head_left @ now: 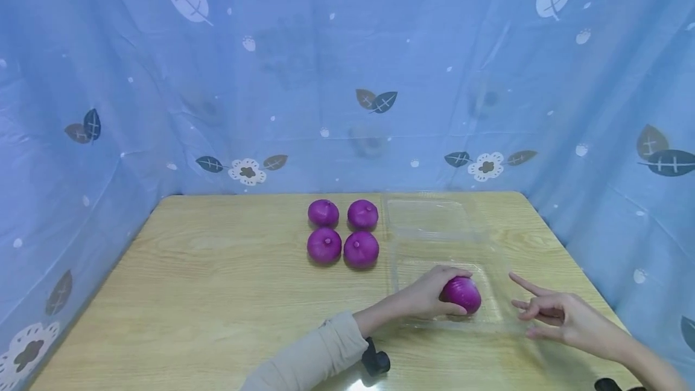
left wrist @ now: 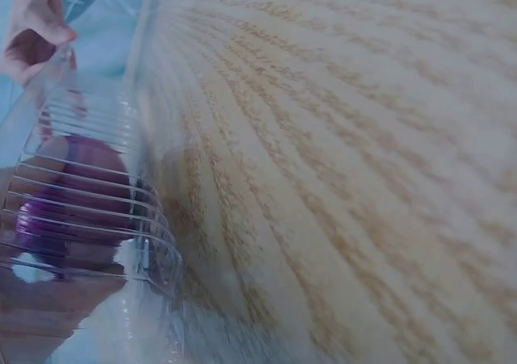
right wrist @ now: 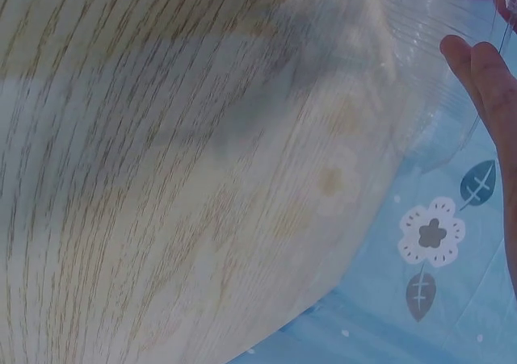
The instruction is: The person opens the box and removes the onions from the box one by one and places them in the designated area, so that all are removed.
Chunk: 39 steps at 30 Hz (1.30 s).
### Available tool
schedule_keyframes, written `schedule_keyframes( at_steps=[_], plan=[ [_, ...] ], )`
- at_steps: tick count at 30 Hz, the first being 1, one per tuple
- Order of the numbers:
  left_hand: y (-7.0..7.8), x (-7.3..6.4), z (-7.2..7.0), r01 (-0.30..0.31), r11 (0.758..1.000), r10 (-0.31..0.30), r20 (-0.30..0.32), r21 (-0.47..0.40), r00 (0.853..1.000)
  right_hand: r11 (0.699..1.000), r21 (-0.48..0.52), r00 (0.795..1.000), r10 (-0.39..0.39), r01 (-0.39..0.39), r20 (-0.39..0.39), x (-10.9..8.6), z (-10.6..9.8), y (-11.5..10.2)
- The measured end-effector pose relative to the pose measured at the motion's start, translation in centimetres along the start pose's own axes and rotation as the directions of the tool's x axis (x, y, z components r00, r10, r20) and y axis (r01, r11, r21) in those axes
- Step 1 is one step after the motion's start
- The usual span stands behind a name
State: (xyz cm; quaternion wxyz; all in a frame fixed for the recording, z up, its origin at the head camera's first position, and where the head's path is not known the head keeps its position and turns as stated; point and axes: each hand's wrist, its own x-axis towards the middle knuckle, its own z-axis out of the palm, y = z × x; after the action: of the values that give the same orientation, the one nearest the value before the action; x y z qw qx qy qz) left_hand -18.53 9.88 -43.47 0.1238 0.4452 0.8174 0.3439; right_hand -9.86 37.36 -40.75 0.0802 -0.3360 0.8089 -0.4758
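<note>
In the head view my left hand (head_left: 426, 295) grips a purple onion (head_left: 463, 294) between thumb and fingers, inside the front half of a clear plastic clamshell box (head_left: 495, 303). Through the ribbed wall (left wrist: 89, 174) in the left wrist view, the same onion shows with fingers around it. Beside the box's right wall is my right hand (head_left: 564, 321), index finger stretched out and the others loosely bent, holding no onion. The right wrist view shows its fingers (right wrist: 489, 77) close to the clear plastic; whether they touch it I cannot tell.
Several more purple onions (head_left: 324, 245) stand in two rows left of the box. The box's lid half (head_left: 426, 216) lies open toward the back. A black object (head_left: 376, 359) lies by the left sleeve. A blue patterned curtain (head_left: 326, 77) surrounds the wooden table (head_left: 217, 294).
</note>
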Motion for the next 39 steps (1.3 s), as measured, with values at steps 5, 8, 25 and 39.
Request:
schedule_keyframes(
  at_steps=[5,8,25,39],
  plan=[
    [0.11,-0.31,-0.25,0.079,0.996,-0.080,-0.043,-0.027,0.996,1.000,0.018,1.000,0.007,-0.007,0.008,0.32,0.00,0.17],
    [0.25,-0.35,-0.23,0.116,0.992,-0.118,-0.040,-0.050,0.992,0.999,0.034,1.000,0.010,-0.010,0.010,0.11,0.01,0.18],
    [0.76,-0.65,-0.22,0.125,0.987,-0.140,-0.157,-0.098,0.978,0.998,0.051,1.000,-0.030,0.029,0.009,-0.17,0.21,0.50],
    [0.95,-0.80,-0.53,0.140,0.988,-0.148,-0.120,-0.067,0.982,0.997,0.079,1.000,-0.002,0.000,0.017,-0.15,0.05,0.54]
  ],
)
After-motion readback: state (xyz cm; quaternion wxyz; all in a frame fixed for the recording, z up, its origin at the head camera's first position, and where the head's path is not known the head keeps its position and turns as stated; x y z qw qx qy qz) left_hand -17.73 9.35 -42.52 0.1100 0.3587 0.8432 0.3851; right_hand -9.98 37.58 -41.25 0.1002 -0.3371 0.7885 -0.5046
